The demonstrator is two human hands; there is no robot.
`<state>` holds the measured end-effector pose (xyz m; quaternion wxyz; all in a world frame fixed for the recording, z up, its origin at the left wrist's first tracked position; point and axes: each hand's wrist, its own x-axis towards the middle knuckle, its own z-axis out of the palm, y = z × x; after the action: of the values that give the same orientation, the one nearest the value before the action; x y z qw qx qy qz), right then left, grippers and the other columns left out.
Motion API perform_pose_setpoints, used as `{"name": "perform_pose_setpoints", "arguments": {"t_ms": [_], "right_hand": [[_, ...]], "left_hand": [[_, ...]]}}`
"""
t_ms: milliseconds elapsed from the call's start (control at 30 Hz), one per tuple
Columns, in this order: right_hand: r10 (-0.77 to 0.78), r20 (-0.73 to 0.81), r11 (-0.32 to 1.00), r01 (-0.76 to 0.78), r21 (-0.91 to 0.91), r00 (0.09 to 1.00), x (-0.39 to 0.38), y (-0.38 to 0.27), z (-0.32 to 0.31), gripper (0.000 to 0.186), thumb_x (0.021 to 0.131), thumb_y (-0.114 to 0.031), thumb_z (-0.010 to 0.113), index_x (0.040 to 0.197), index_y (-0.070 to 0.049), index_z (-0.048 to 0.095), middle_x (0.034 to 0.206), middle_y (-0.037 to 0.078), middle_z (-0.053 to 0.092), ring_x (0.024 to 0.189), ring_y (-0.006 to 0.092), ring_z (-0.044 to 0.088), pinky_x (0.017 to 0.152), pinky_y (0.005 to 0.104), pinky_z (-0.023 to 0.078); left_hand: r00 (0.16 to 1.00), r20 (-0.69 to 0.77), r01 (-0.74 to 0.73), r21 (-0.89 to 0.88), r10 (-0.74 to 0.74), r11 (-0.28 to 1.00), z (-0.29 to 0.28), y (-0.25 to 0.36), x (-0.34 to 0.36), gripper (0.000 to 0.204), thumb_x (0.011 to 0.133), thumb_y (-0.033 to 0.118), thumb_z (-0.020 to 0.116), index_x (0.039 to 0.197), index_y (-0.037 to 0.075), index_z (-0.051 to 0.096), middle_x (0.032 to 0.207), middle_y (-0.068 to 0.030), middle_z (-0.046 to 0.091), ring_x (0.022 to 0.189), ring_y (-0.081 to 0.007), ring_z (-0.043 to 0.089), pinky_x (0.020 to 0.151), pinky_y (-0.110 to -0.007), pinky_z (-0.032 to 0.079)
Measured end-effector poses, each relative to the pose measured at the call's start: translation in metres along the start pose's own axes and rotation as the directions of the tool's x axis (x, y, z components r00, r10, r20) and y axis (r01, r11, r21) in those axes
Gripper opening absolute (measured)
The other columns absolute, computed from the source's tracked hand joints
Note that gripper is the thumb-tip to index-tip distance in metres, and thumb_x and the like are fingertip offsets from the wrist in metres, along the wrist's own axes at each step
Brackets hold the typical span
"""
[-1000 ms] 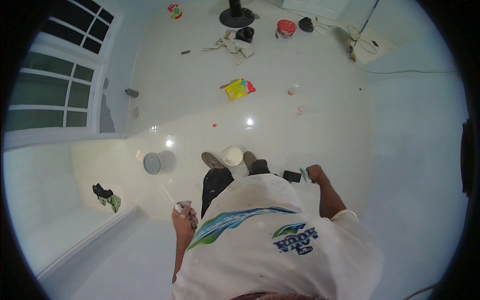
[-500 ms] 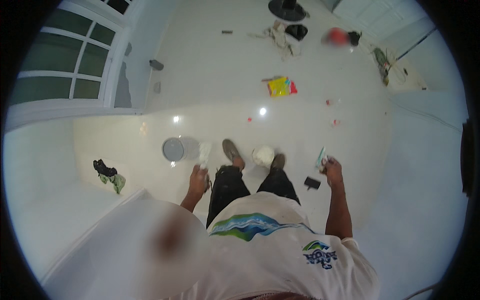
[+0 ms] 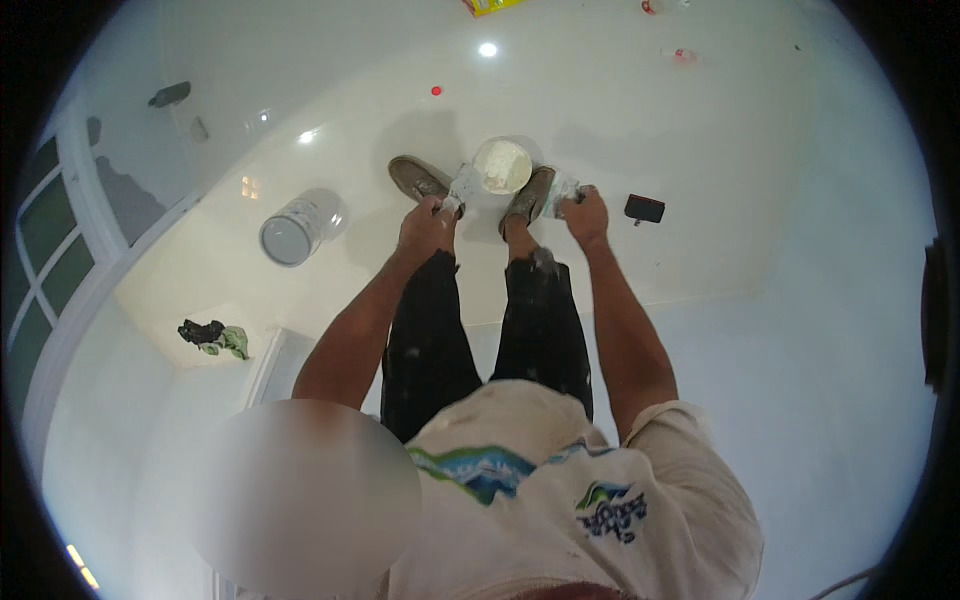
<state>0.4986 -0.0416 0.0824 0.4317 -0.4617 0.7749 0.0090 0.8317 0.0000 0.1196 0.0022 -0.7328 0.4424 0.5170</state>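
Note:
Between my shoes stands a round tub of white putty, its top open. My left hand is closed round the handle of a putty knife, whose white-smeared blade points at the tub's left side, over my left shoe. On the other side, my right hand grips a second putty knife. That blade is whitish and lies close to my right shoe, just right of the tub. Both handles are mostly hidden by my fingers.
A bucket with a grey end is at the left. A dark rectangular tool lies right of my right hand. Black and green bags rest near the left wall. Farther off are a red cap and a yellow packet.
Both hands have come inward from my sides to the putty tub, each with its putty knife. The view has tipped, so the far floor has slid out of the top.

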Motion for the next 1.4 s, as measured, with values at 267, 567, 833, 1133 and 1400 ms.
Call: {"name": "perform_pose_setpoints", "arguments": {"t_ms": [267,567,833,1133,1400], "right_hand": [[0.080,0.125,0.979,-0.054,-0.196,0.989,0.065,0.075,0.174,0.047,0.080,-0.026,0.069,0.116,0.003,0.058,0.115,0.028,0.064,0.111,0.0424,0.063,0.096,0.0521,0.051],[-0.067,0.214,0.998,0.065,0.015,0.975,0.117,0.111,0.250,0.031,0.084,-0.021,0.070,0.104,0.002,0.063,0.100,0.019,0.067,0.093,0.0332,0.067,0.081,0.0442,0.054],[-0.041,0.437,0.730,-0.272,0.627,0.898,0.170,0.147,0.188,0.040,0.089,-0.026,0.070,0.123,-0.007,0.062,0.113,0.008,0.066,0.096,0.0242,0.067,0.081,0.0383,0.060],[-0.002,0.331,0.991,-0.042,0.125,0.944,0.181,0.125,0.144,0.022,0.096,-0.015,0.056,0.113,-0.006,0.065,0.092,0.002,0.063,0.076,0.0127,0.059,0.060,0.0284,0.049],[-0.092,0.489,0.979,0.170,-0.117,0.868,0.154,0.102,0.149,0.037,0.097,-0.013,0.058,0.132,-0.001,0.059,0.115,0.008,0.066,0.101,0.0168,0.063,0.088,0.0336,0.053]], "left_hand": [[0.999,-0.022,0.044,-0.096,-0.047,0.994,0.169,-0.105,0.118,0.027,0.096,0.018,0.066,0.118,0.003,0.064,0.108,-0.0180,0.065,0.092,-0.0296,0.068,0.087,-0.043,0.053],[0.969,0.010,0.246,-0.169,-0.248,0.954,0.196,-0.132,0.161,0.040,0.089,0.030,0.071,0.116,0.000,0.069,0.105,-0.0276,0.071,0.108,-0.0439,0.066,0.100,-0.044,0.050],[0.938,-0.169,0.314,0.044,-0.303,0.948,0.194,-0.140,0.184,0.045,0.093,0.045,0.063,0.118,0.007,0.068,0.123,-0.0164,0.068,0.122,-0.0327,0.063,0.103,-0.052,0.047],[0.953,-0.144,0.187,-0.405,-0.265,0.895,0.263,-0.200,0.232,0.043,0.081,0.023,0.075,0.120,0.005,0.067,0.119,-0.0215,0.067,0.115,-0.0400,0.063,0.102,-0.049,0.050],[0.941,-0.071,0.250,-0.508,-0.330,0.824,0.260,-0.224,0.232,0.055,0.089,0.043,0.071,0.125,0.001,0.064,0.115,-0.0177,0.070,0.109,-0.0333,0.068,0.095,-0.045,0.055]]}}
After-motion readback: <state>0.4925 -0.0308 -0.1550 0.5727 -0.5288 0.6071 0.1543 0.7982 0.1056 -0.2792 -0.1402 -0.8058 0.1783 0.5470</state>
